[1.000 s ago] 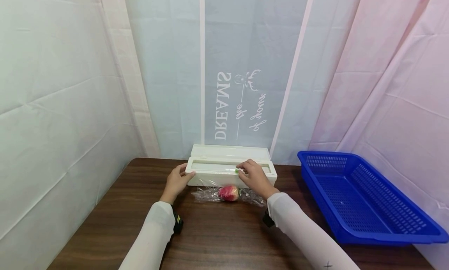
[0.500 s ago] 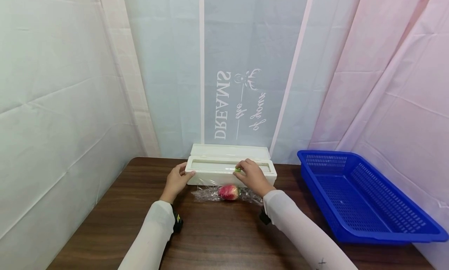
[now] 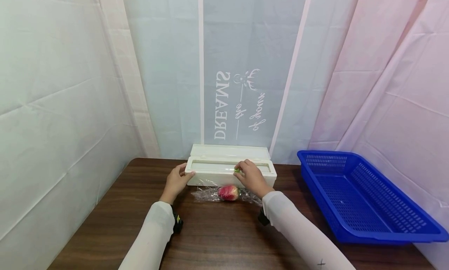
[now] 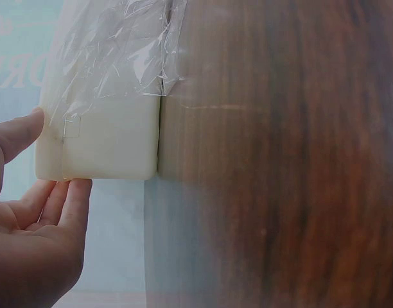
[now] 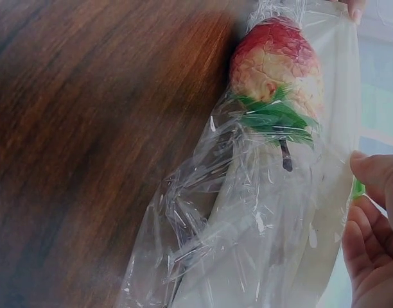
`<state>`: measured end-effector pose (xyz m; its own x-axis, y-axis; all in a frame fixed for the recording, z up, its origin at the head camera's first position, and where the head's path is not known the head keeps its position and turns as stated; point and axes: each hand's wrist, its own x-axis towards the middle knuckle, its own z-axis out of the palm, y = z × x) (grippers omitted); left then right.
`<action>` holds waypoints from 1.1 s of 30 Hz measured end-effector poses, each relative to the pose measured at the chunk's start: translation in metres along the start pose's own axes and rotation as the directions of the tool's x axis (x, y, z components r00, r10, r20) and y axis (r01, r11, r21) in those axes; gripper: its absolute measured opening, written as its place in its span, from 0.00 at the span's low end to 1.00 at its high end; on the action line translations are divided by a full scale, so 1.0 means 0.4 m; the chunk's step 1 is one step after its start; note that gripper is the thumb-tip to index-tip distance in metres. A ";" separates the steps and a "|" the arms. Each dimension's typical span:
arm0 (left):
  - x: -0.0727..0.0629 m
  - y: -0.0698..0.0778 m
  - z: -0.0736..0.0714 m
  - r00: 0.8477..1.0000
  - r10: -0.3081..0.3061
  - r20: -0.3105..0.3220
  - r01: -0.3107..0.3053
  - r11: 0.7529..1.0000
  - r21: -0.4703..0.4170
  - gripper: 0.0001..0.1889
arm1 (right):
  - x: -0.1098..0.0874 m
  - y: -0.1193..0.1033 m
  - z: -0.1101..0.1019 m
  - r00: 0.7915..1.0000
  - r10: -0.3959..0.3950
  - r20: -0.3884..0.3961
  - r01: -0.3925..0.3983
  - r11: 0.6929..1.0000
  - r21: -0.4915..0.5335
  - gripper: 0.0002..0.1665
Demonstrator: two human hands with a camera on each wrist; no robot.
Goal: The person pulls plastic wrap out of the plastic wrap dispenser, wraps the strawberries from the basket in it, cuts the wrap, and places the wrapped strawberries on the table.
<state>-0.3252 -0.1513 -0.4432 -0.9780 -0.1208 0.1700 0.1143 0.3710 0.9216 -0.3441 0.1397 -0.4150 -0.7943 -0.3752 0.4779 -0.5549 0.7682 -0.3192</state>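
Note:
A long white cling film dispenser box [image 3: 215,179] sits at the back of the table with its lid [image 3: 229,150] raised. Its left end is held in my left hand [image 3: 176,181], the thumb at the front edge and the fingers behind, as the left wrist view shows. My right hand [image 3: 253,178] pinches a small green slide cutter [image 3: 237,170] on the front edge, mostly hidden by the fingers. Cling film [image 5: 209,224] hangs down the box front and wraps a red and yellow peach-like fruit [image 3: 228,192] with green leaves [image 5: 273,115] and a brown stem.
A blue perforated plastic basket [image 3: 333,228] stands on the right of the dark wooden table [image 3: 217,238]. Pale fabric drapes [image 3: 63,86] hang around the left, back and right. The box stands close to the back drape.
My right hand has shifted slightly left, and its thumb and fingers have come together on the green slide cutter. The left hand, box and wrapped fruit look the same.

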 end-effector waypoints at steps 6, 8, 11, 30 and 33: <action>0.001 -0.002 -0.001 1.000 0.001 -0.003 -0.001 1.000 0.000 0.34 | 0.000 0.000 0.003 1.000 -0.024 0.003 0.024 1.000 -0.016 0.09; 0.000 -0.001 -0.001 1.000 0.003 -0.003 -0.003 1.000 -0.002 0.34 | 0.001 0.000 0.003 0.999 -0.038 0.003 0.038 0.999 -0.023 0.09; -0.001 -0.001 -0.002 1.000 0.006 -0.004 -0.006 1.000 -0.004 0.34 | 0.003 0.000 0.002 0.998 -0.055 0.010 0.056 0.998 -0.026 0.08; 0.003 -0.002 -0.002 1.000 0.007 -0.001 -0.007 1.000 -0.002 0.34 | 0.004 0.006 -0.004 0.994 -0.105 0.035 0.106 0.994 -0.021 0.08; 0.003 -0.002 -0.002 1.000 0.004 -0.002 -0.004 1.000 -0.004 0.34 | 0.004 0.008 -0.006 0.992 -0.122 0.034 0.123 0.992 -0.023 0.08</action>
<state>-0.3264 -0.1524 -0.4434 -0.9773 -0.1212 0.1740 0.1186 0.3679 0.9223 -0.3467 0.1428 -0.4134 -0.7285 -0.4835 0.4853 -0.6425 0.7280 -0.2392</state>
